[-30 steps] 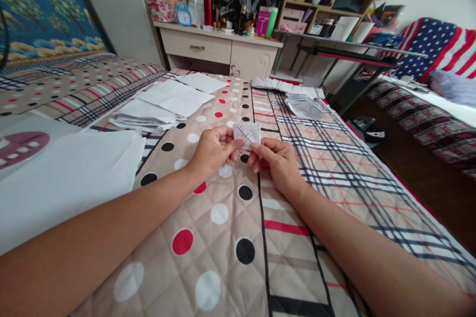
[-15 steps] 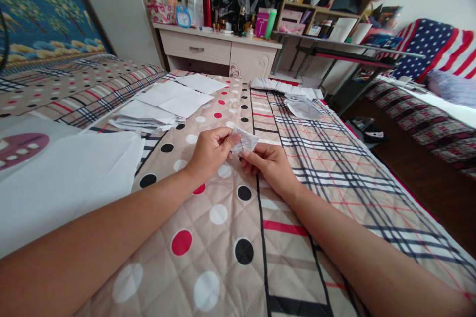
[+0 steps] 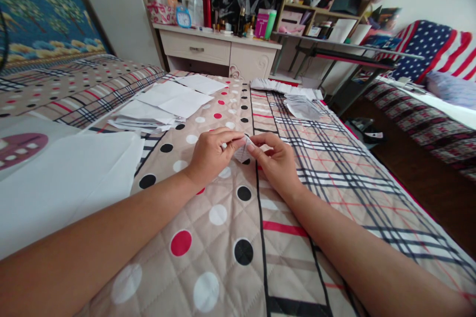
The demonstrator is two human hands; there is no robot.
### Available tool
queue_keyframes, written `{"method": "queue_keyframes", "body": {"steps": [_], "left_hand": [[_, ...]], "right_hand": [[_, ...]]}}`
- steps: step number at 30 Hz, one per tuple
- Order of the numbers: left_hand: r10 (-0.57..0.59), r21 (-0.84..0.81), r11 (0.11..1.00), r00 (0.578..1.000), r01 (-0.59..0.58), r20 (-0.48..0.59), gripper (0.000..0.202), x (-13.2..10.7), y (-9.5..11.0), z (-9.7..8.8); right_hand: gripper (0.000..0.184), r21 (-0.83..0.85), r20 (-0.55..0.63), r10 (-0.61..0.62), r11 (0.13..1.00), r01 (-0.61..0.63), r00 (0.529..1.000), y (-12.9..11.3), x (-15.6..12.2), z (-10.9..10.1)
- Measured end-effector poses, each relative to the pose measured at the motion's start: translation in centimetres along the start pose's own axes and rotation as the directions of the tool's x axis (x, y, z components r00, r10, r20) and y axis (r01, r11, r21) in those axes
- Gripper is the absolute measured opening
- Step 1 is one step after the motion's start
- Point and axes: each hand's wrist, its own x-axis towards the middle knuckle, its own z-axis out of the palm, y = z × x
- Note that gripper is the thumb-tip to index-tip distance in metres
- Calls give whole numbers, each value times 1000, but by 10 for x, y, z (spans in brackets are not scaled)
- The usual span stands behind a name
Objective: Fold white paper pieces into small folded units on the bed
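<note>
Both of my hands meet over the quilted bedspread and pinch one small folded piece of white paper with thin crossed lines. My left hand curls its fingers over the paper's left side. On the right side, my right hand grips it with thumb and forefinger. Most of the paper is hidden between the fingers.
Flat white sheets lie stacked on the bed to the far left, and a larger white sheet lies near left. A pile of folded papers sits far right. A dresser, shelves and a second bed stand beyond.
The paper was held up flat and showing; my hands have lowered and closed over it, folding it smaller so little of it shows.
</note>
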Motion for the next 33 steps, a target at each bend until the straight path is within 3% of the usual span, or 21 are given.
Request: {"method": "queue_keyframes", "body": {"steps": [8, 16, 33], "left_hand": [[72, 91, 993, 997, -74, 31, 11, -4, 6, -1], [148, 96, 984, 987, -153, 56, 17, -5, 4, -1], [169, 140, 973, 980, -182, 103, 11, -4, 6, -3]], "right_hand": [[5, -104, -50, -203, 975, 197, 978, -10, -3, -3], [6, -99, -55, -203, 975, 197, 978, -10, -5, -2], [8, -91, -46, -163, 983, 158, 986, -11, -4, -3]]}}
